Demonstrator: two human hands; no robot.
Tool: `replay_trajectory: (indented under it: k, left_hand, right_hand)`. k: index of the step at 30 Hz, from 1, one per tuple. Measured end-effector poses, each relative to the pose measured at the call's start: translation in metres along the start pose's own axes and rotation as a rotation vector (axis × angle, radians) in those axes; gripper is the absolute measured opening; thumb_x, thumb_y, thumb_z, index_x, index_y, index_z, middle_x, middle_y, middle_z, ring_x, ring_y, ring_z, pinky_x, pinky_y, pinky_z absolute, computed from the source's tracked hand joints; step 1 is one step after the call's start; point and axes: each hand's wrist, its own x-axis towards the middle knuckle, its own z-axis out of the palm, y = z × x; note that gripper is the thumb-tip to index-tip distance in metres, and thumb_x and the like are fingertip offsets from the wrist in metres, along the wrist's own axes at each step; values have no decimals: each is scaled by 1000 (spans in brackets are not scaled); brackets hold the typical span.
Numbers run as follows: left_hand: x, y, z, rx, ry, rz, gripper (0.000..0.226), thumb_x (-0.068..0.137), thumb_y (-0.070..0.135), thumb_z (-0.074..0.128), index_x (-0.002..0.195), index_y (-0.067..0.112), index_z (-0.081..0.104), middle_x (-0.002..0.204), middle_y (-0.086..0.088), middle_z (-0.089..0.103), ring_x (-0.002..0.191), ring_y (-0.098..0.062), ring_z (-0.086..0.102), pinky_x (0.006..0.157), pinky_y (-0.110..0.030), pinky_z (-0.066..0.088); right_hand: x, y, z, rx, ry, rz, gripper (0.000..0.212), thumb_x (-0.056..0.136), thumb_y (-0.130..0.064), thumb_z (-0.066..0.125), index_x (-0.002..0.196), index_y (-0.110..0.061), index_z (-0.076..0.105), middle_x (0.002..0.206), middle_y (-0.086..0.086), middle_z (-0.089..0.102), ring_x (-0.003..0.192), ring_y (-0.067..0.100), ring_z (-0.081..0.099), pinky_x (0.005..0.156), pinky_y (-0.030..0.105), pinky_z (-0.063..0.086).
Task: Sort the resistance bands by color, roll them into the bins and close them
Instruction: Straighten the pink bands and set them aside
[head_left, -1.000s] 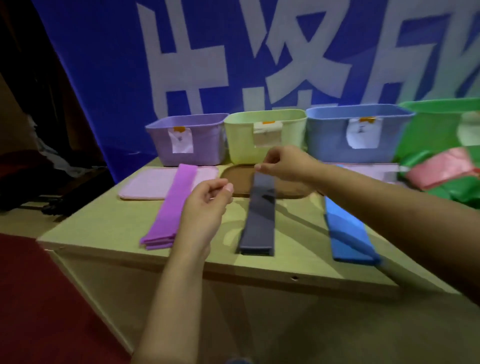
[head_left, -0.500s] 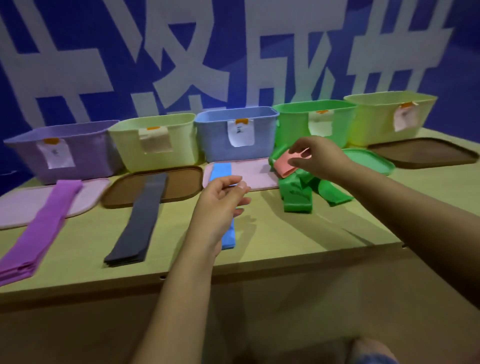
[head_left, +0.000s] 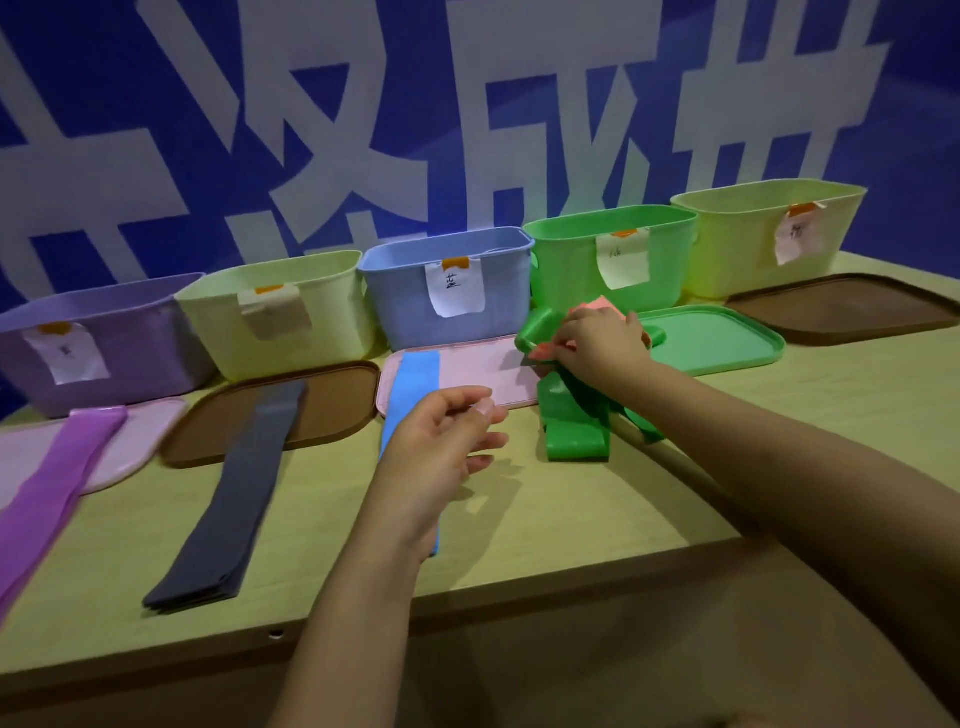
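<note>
My right hand (head_left: 602, 345) pinches a pink band (head_left: 597, 306) that lies on a heap of green bands (head_left: 574, 431) in front of the green bin (head_left: 613, 260). My left hand (head_left: 441, 457) hovers over the blue band (head_left: 413, 384), fingers loosely curled and holding nothing. A purple band (head_left: 47, 493) and a dark grey band (head_left: 234, 493) lie flat, stretched toward the table's front edge. Behind them stand the purple bin (head_left: 104, 348), a pale yellow-green bin (head_left: 280, 312), the blue bin (head_left: 447, 286) and a second yellow-green bin (head_left: 763, 239), all without lids.
Lids lie flat in front of the bins: a pink one (head_left: 130, 441) at left, a brown one (head_left: 332, 405), a pink one (head_left: 483, 374), a green one (head_left: 717, 338) and a brown one (head_left: 841, 306). A blue banner hangs behind. The table's front edge (head_left: 363, 613) is near.
My view swung right from the purple and grey bands to the green heap. My right hand left the grey band, reached to the heap and took hold of the pink band.
</note>
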Motion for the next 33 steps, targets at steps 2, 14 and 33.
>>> replay_trajectory:
  k: [2, 14, 33]
  left_hand:
    - [2, -2, 1, -11, -2, -5, 12, 95, 16, 54, 104, 17, 62, 90, 5, 73, 77, -9, 67, 72, -27, 50]
    - [12, 18, -4, -69, 24, 56, 11, 93, 13, 56, 102, 17, 61, 93, 0, 72, 81, -16, 66, 71, -27, 48]
    - [-14, 44, -12, -127, 22, 240, 32, 79, 7, 71, 106, 19, 58, 81, 0, 62, 71, -8, 63, 63, -24, 55]
  right_hand:
    - [0, -3, -3, 229, 86, 45, 32, 96, -40, 48, 98, -16, 69, 86, 1, 59, 76, 18, 52, 90, 44, 46]
    - [31, -45, -108, 846, 559, -9, 28, 95, -29, 54, 70, -16, 58, 59, -8, 50, 61, 10, 46, 60, 25, 33]
    - [-67, -104, -130, 2073, 91, 181, 19, 98, -10, 48, 83, -2, 56, 51, 2, 62, 42, 5, 59, 41, 15, 47]
